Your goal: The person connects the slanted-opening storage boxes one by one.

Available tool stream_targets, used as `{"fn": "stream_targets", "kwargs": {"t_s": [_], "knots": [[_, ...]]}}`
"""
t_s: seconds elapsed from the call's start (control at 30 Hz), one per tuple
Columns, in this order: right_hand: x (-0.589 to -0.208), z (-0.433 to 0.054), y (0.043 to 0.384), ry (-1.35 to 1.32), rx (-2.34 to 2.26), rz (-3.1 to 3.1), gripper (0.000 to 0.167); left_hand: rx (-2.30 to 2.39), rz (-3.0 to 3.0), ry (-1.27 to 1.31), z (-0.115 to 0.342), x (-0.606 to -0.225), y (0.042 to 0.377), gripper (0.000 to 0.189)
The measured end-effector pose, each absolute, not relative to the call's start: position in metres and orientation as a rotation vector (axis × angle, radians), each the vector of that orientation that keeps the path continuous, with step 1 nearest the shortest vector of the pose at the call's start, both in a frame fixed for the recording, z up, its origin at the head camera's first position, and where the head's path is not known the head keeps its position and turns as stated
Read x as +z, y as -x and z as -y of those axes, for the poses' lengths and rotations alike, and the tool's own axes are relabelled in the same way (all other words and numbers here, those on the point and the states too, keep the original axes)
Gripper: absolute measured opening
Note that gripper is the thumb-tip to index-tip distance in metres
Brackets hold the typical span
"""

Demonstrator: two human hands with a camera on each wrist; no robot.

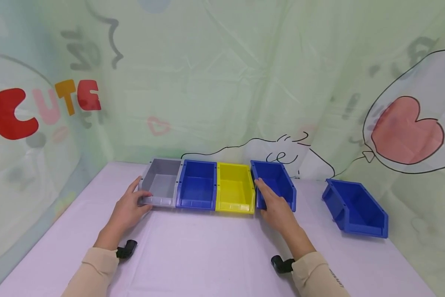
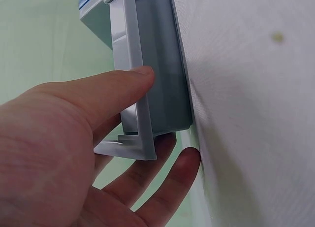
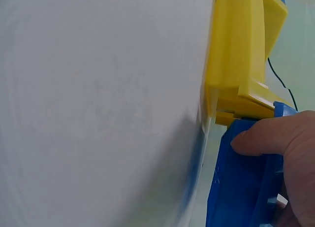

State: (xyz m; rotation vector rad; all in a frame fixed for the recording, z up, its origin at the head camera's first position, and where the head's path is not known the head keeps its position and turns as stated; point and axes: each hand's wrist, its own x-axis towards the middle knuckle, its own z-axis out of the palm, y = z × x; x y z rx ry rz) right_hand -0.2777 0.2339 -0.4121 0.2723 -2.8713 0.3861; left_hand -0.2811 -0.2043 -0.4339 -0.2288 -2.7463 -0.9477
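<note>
A grey storage bin (image 1: 159, 185) stands at the left end of a row, open front toward me. My left hand (image 1: 127, 210) grips its front left corner; in the left wrist view the thumb (image 2: 133, 84) lies over the front lip and other fingers reach along the side. Beside it come a blue bin (image 1: 197, 185) and a yellow bin (image 1: 235, 185). A second blue bin (image 1: 278, 177), turned slightly, is at the row's right end, where my right hand (image 1: 280, 212) holds its left wall. The right wrist view shows the thumb (image 3: 256, 138) against the blue plastic; its other fingers are mostly hidden.
Farther right, another blue bin (image 1: 356, 208) sits apart and angled near the table's right edge. White cloth covers the table (image 1: 200, 255). A printed curtain (image 1: 207, 82) hangs right behind the row and along both sides.
</note>
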Motion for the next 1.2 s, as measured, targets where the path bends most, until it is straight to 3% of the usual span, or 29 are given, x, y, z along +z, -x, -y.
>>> {"fn": "stream_targets", "kwargs": {"t_s": [1.2], "knots": [[-0.428,-0.233,0.275,-0.283,0.475,2.929,0.097,-0.932,2.761,0.236,0.204,-0.434,0.281,0.033]]}}
